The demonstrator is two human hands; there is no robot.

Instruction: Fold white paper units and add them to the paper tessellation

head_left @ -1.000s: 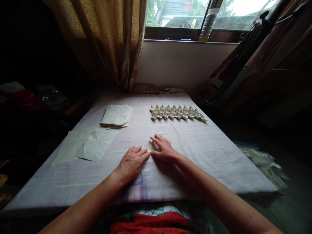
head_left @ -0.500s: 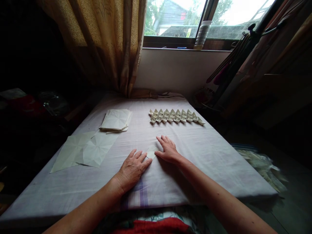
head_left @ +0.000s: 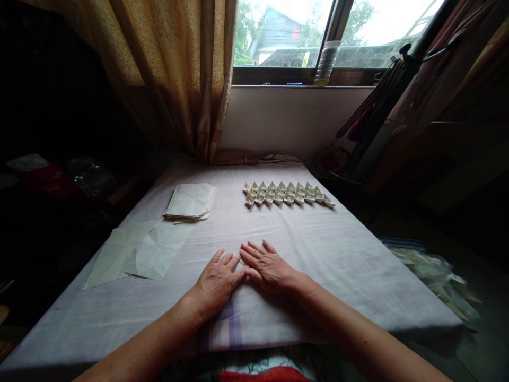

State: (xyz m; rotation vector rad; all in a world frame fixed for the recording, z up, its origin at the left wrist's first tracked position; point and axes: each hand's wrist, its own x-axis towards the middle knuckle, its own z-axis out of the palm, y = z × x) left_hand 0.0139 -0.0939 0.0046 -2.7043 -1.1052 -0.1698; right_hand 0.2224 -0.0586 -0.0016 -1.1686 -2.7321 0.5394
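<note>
The grip of both hands is loose — nothing is clenched, and the fingers lie stretched out, palms down. The left hand (head_left: 217, 280) rests with its fingers slightly spread, its thumb reaching in toward the middle. The right hand (head_left: 270, 269) lies opposite, fingers pointing away and to the left, and the two thumbs meet or nearly meet. Between them, a thin edge of a small piece of paper (head_left: 242, 262) shows; the rest of it is hidden under the fingers, so its shape cannot be told.

The paper and hands are near the front edge of the counter (head_left: 342, 276), which is covered by a pale cloth with purple stripes near that edge. To the left lie two creased sheets, the right sheet (head_left: 159, 253) overlapping the left sheet (head_left: 115, 254). Just behind them sits a stack of creased paper (head_left: 191, 200), its edges uneven. Farther back on the right, small pointed folded pieces (head_left: 289, 194) stand close together in rows.

Beyond the counter, a gold-brown curtain (head_left: 170, 74) hangs on the left, beside a window (head_left: 278, 42). A clear ridged bottle (head_left: 327, 63) leans at the sill — and a plastic bag (head_left: 435, 278) lies low at the right.
</note>
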